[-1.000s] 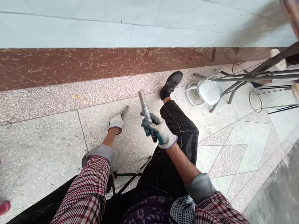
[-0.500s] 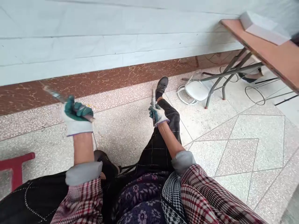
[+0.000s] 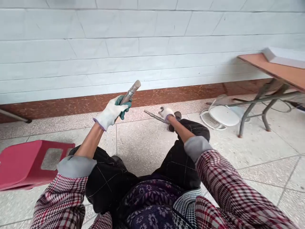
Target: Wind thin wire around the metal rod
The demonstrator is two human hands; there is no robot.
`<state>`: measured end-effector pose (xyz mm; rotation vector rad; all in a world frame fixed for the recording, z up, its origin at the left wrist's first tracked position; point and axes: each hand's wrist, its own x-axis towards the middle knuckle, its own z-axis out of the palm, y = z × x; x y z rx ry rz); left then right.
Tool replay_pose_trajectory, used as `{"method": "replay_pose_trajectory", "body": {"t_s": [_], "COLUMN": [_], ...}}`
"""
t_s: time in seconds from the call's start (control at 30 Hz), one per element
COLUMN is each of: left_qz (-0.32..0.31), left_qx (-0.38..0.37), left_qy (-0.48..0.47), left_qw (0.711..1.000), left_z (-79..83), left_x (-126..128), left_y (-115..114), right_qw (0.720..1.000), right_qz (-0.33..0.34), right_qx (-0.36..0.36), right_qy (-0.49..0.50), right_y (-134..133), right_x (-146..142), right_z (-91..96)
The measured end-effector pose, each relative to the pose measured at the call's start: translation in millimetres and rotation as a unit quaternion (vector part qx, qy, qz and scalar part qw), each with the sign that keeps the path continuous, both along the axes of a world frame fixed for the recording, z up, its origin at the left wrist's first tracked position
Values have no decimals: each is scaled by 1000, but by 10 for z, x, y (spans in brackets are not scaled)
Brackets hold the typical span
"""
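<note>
The left hand [image 3: 111, 112], in a white glove with green fingers, is wrapped tight round a grey metal rod [image 3: 130, 93], which is held up off the floor and tilted so its blunt flat end points up and to the right, toward the wall. The right hand [image 3: 166, 112], gloved the same way, is closed on a second, thinner metal rod [image 3: 153, 116]; that one sticks out to the left of the fist, roughly level, and looks threaded or ribbed, though it's a bit too small to be sure. The two rods are kept apart, with a clear gap between their ends.

Both forearms are bare, with plaid sleeves rolled back over grey cuffs. Black quilted trousers are seen below, and a dark shoe [image 3: 176, 116] just behind the right hand. A red plastic stool [image 3: 21, 162] lies on the terrazzo floor at the left. At the right, a white round stool [image 3: 222, 115] is tipped over near a folding table [image 3: 274, 67] with metal legs. A pale tiled wall [image 3: 152, 47] with a brown skirting strip runs behind everything.
</note>
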<state>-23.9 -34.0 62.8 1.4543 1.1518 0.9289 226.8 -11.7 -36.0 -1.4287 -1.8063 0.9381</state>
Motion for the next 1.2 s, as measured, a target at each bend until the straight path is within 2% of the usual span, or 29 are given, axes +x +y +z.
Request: {"method": "replay_pose_trajectory", "body": {"t_s": [0.13, 0.23, 0.3, 0.4, 0.47, 0.5, 0.63, 0.67, 0.73, 0.8, 0.87, 0.93, 1.0, 1.03, 1.1, 1.2], "left_qz": [-18, -28, -38, -41, -34, -39, -85, -84, -39, 25, 51, 3, -79, -115, -151, -111], "left_qx": [-19, -41, -49, -52, -50, -54, -94, -98, -82, -23, 51, 90, 83, 75, 63, 74], "left_qy": [30, 22, 15, -6, -44, -68, -138, -136, -89, 39, 223, 381, 454, 460, 428, 333], "left_qw": [999, 999, 998, 998, 997, 995, 982, 982, 992, 999, 972, 920, 883, 877, 889, 934], "left_z": [-90, -187, -215, -222, -234, -247, -343, -372, -431, -487, -537, -584, -628, -649, -685, -723], "left_x": [46, 112, 118, 36, -69, -125, -301, -322, -343, -342, -318, -260, -172, -124, -46, -22], "left_y": [234, 227, 193, 147, 124, 113, 81, 82, 105, 145, 175, 170, 124, 92, 33, 10], "right_qw": [998, 994, 981, 938, 921, 923, 957, 965, 975, 980, 984, 987, 987, 987, 986, 984], "right_qz": [-52, -40, 41, 168, 186, 177, 143, 142, 151, 163, 166, 152, 122, 107, 97, 125], "right_qx": [-23, -50, -70, -149, -179, -175, -110, -96, -70, -38, 7, 58, 92, 93, 67, 26], "right_qy": [18, 90, 179, 264, 291, 293, 226, 199, 148, 107, 67, 18, -44, -74, -116, -123], "right_y": [495, 652, 602, 392, 256, 201, 41, 5, -63, -108, -99, -17, 122, 196, 310, 296], "right_x": [32, -193, -428, -696, -749, -739, -613, -587, -551, -518, -464, -380, -281, -237, -193, -276], "right_z": [126, 140, 159, 241, 308, 335, 371, 371, 381, 414, 464, 502, 495, 469, 379, 191]}}
